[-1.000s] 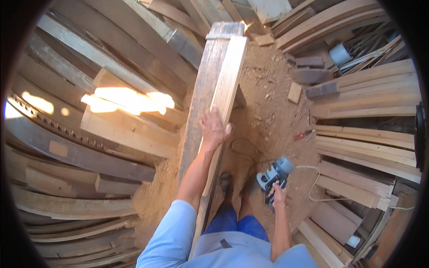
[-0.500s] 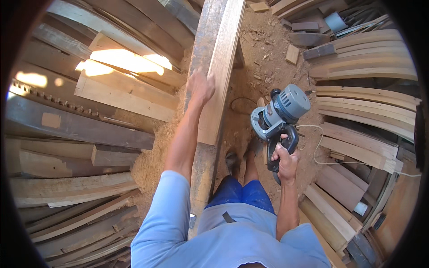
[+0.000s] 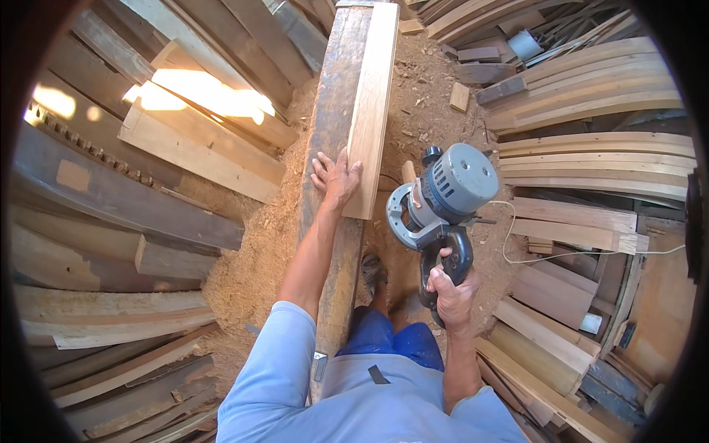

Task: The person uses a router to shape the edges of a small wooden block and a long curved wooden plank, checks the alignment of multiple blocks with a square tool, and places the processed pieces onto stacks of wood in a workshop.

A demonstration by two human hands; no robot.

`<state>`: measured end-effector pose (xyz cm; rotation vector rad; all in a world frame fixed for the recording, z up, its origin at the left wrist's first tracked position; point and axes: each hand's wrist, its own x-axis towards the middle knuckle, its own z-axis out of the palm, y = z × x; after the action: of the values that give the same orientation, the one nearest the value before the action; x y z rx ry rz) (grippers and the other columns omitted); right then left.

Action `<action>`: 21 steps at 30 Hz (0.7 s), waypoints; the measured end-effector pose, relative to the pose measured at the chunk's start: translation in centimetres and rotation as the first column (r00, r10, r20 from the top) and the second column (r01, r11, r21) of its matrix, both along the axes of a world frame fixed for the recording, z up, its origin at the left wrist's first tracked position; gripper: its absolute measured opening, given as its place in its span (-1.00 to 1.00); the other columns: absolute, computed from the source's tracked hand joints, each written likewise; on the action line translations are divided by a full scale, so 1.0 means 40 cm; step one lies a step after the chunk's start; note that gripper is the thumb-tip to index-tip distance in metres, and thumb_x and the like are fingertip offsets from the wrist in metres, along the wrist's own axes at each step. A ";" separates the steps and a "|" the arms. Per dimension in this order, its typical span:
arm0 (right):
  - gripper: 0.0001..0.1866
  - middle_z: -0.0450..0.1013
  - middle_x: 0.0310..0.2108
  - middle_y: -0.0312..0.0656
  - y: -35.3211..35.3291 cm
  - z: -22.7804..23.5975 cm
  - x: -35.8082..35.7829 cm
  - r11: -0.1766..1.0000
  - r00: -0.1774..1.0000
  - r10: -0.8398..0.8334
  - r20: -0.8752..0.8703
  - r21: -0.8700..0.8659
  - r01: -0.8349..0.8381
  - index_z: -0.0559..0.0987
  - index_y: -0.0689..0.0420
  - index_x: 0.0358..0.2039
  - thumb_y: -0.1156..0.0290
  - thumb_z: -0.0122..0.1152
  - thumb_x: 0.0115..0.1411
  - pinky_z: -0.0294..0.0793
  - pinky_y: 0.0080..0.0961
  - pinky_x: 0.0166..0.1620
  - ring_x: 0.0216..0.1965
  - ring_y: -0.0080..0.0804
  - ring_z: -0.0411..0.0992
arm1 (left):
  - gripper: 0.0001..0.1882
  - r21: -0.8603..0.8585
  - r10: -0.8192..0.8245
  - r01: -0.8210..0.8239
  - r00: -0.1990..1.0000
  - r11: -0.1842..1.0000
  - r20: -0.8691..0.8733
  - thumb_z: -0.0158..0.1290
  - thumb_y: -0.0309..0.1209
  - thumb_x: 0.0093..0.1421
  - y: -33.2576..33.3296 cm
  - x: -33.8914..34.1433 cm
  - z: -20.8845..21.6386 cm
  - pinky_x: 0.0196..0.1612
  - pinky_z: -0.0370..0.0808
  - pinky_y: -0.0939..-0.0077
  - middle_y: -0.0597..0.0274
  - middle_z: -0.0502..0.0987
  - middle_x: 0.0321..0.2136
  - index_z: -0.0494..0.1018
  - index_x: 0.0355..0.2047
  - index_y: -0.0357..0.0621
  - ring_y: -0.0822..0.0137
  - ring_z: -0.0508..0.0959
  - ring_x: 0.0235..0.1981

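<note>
My right hand (image 3: 452,294) is wrapped round the black handle of a grey electric router (image 3: 443,196), which hangs in the air right of the bench. The router's round base with its openings faces toward the bench. With fingers spread, my left hand (image 3: 338,179) lies over the left edge of a light wooden board (image 3: 371,111), its fingertips reaching onto the worn timber bench (image 3: 336,88). The board lies lengthwise along the bench's right side, its near end just past my hand.
Stacked planks (image 3: 199,155) fill the left side, above heaped sawdust (image 3: 247,258). More curved boards (image 3: 591,88) are piled on the right. A thin pale cord (image 3: 509,244) runs off to the right. A small wood block (image 3: 459,97) lies on the shavings-covered floor.
My left hand has gone from a blurred, closed shape to spread fingers on the board. The router has shifted left and slightly nearer the bench. The board's near end lies farther from me.
</note>
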<state>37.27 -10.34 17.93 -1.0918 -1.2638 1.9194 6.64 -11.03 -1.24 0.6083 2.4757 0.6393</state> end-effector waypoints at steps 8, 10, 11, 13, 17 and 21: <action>-0.63 0.47 -0.47 -0.31 -0.148 -0.062 -0.013 1.000 0.997 0.022 0.071 0.006 -0.023 0.48 0.25 0.00 0.50 0.30 0.19 0.47 -0.57 -0.40 -0.51 -0.62 0.42 | -0.29 0.025 -0.066 0.065 0.998 0.998 0.018 -0.01 0.17 0.28 -0.019 -0.030 0.028 0.39 -0.50 -0.36 -0.42 -0.29 0.47 0.26 0.39 0.31 -0.34 -0.40 0.49; -0.62 0.48 -0.45 -0.32 -0.188 -0.091 -0.025 0.994 0.992 0.061 0.110 0.083 -0.071 0.47 0.26 0.01 0.51 0.31 0.19 0.47 -0.58 -0.38 -0.50 -0.63 0.42 | -0.30 0.003 -0.062 0.062 0.998 0.998 0.002 -0.01 0.17 0.28 -0.026 -0.036 0.023 0.39 -0.50 -0.35 -0.42 -0.29 0.47 0.27 0.39 0.32 -0.33 -0.41 0.49; -0.61 0.48 -0.44 -0.32 -0.209 -0.107 -0.032 0.988 0.988 0.080 0.131 0.121 -0.096 0.46 0.26 0.02 0.51 0.31 0.19 0.46 -0.58 -0.38 -0.50 -0.63 0.42 | -0.30 -0.008 -0.059 0.059 0.998 0.998 -0.006 -0.02 0.17 0.28 -0.027 -0.040 0.019 0.39 -0.50 -0.35 -0.42 -0.29 0.47 0.27 0.39 0.33 -0.33 -0.41 0.49; -0.59 0.48 -0.42 -0.33 -0.261 -0.140 -0.047 0.983 0.980 0.083 0.183 0.144 -0.110 0.43 0.26 0.02 0.50 0.32 0.19 0.46 -0.59 -0.35 -0.47 -0.63 0.42 | -0.28 0.003 -0.053 0.053 0.998 0.999 -0.017 -0.02 0.20 0.28 -0.022 -0.038 0.011 0.39 -0.52 -0.33 -0.41 -0.30 0.47 0.26 0.40 0.34 -0.30 -0.43 0.50; -0.60 0.45 -0.41 -0.32 -0.362 -0.212 -0.068 0.994 0.977 0.087 0.192 0.042 -0.097 0.41 0.23 -0.04 0.50 0.35 0.16 0.46 -0.61 -0.28 -0.40 -0.62 0.43 | -0.31 0.076 -0.038 0.042 0.998 0.996 -0.055 -0.03 0.16 0.29 -0.020 -0.032 0.001 0.38 -0.52 -0.35 -0.44 -0.26 0.46 0.30 0.38 0.29 -0.34 -0.40 0.49; -0.61 0.45 -0.41 -0.32 -0.400 -0.256 -0.098 0.966 0.960 0.139 0.244 0.179 -0.186 0.41 0.20 -0.06 0.50 0.37 0.15 0.47 -0.57 -0.25 -0.39 -0.60 0.43 | -0.33 0.088 -0.045 0.049 0.998 0.995 -0.050 -0.06 0.14 0.32 -0.022 -0.021 0.006 0.38 -0.56 -0.33 -0.45 -0.27 0.46 0.29 0.38 0.26 -0.34 -0.43 0.49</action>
<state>33.35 -26.35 7.68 -1.1582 -1.6842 1.7708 5.81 -11.92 -0.99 0.7218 2.4801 0.7278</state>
